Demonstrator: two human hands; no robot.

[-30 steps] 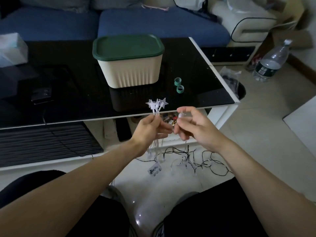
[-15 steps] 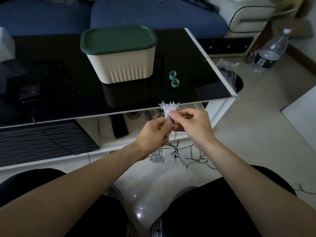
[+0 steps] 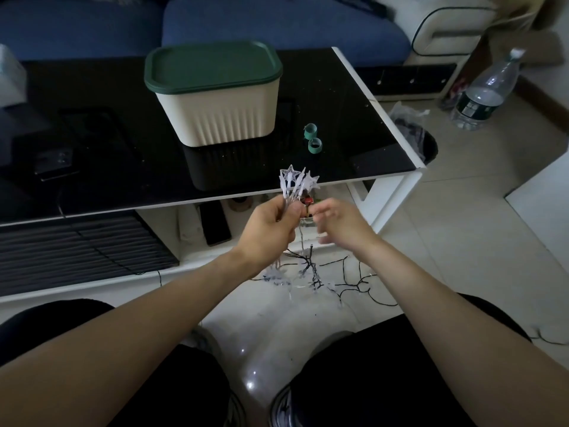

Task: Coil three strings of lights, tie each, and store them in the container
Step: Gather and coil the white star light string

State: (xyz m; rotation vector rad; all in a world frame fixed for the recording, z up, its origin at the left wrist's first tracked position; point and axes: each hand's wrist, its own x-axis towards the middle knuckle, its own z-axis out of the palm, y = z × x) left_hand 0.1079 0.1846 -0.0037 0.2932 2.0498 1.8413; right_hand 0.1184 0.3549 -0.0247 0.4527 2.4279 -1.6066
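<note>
My left hand [image 3: 271,226] is shut on a bunch of white star lights [image 3: 297,181], whose stars stick up above my fist near the table's front edge. The rest of that string hangs down to a tangle of dark wire and small lights [image 3: 317,275] on the floor. My right hand [image 3: 341,223] hovers just right of the bunch, blurred, fingers apart, holding nothing that I can make out. The cream container with a green lid [image 3: 215,90] stands shut on the black table [image 3: 101,167]. Two green tie rolls [image 3: 312,138] lie to its right.
A plastic water bottle [image 3: 483,94] stands on the tiled floor at the right, near a black bin with a bag [image 3: 421,140]. A phone [image 3: 55,164] lies on the table's left. A blue sofa [image 3: 277,23] runs behind the table. My knees frame the bottom.
My right hand has left the stars and drawn back to the right, fingers spread. The left hand keeps the bunch, now with more stars showing above it.
</note>
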